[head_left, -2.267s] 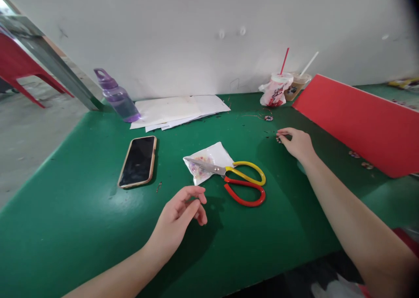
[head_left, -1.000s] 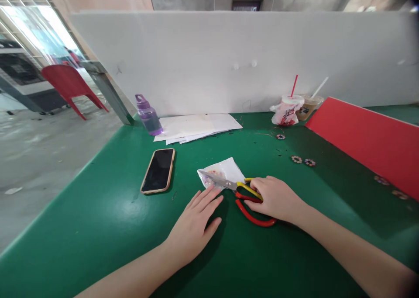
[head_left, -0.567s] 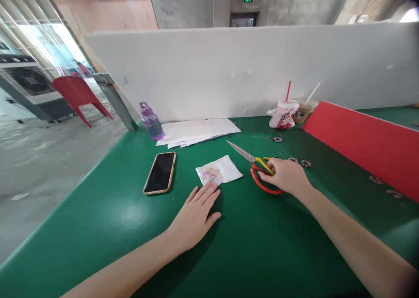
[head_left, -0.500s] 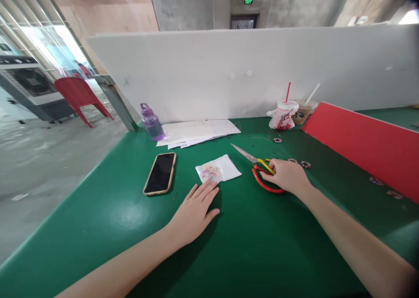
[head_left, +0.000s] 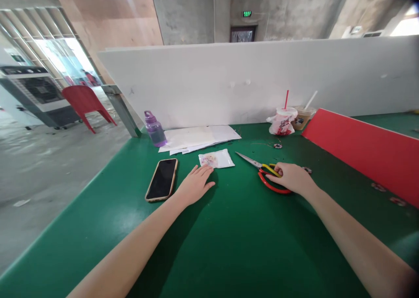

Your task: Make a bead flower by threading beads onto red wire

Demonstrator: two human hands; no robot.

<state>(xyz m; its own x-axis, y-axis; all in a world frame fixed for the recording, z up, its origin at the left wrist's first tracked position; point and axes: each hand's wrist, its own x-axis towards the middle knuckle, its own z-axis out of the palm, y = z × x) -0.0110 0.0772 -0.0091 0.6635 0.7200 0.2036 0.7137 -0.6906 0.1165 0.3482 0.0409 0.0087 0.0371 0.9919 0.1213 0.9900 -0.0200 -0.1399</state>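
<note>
The left hand lies open, palm down on the green desk at the centre of the frame. Its fingers are spread, and their tips touch the near edge of a small clear bag with coloured bits inside. The right hand, right of centre, is curled shut over the handles of the scissors, which lie flat on the desk. One handle is red and the other yellow, and the closed blades point to the upper left, toward the bag but apart from it. A phone lies face up just left of the left hand. Above it, against the white partition, stands a purple bottle beside a spread of papers. Two cups with straws stand at the partition in the upper right, with a small beaded piece on the desk below them. A red board runs along the right side.
</note>
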